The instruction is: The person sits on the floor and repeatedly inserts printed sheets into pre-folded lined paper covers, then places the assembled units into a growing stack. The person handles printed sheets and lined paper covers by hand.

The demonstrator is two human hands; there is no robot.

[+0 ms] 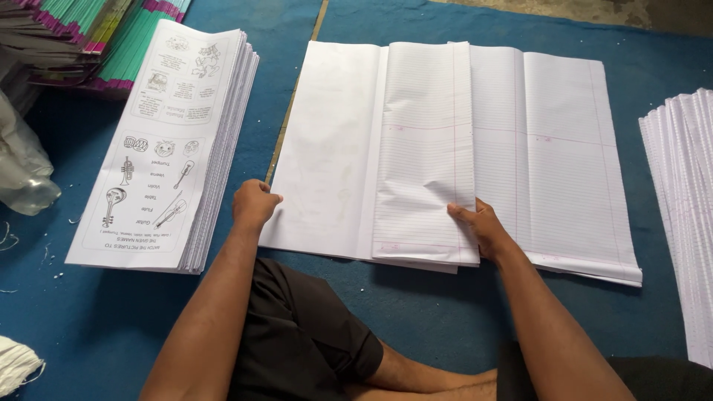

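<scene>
The left hand [255,203] is clenched on the left edge of the blank sheet [323,148], and the right hand [481,226] pinches the lined sheets [427,148] lying in the middle of the blue mat [445,312]. Risk: uneven pull could skew or crease the loose fold. Count: 2 hands, 1 printed stack [167,141] left, 1 white stack [687,215] right, 1 coloured pile [96,37] at top left.

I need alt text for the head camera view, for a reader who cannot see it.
A seated person's right hand folds a ruled sheet over a spread stack of ruled paper, while the left hand grips its blank left edge. A stack of printed picture sheets lies left, on blue carpet.
</scene>
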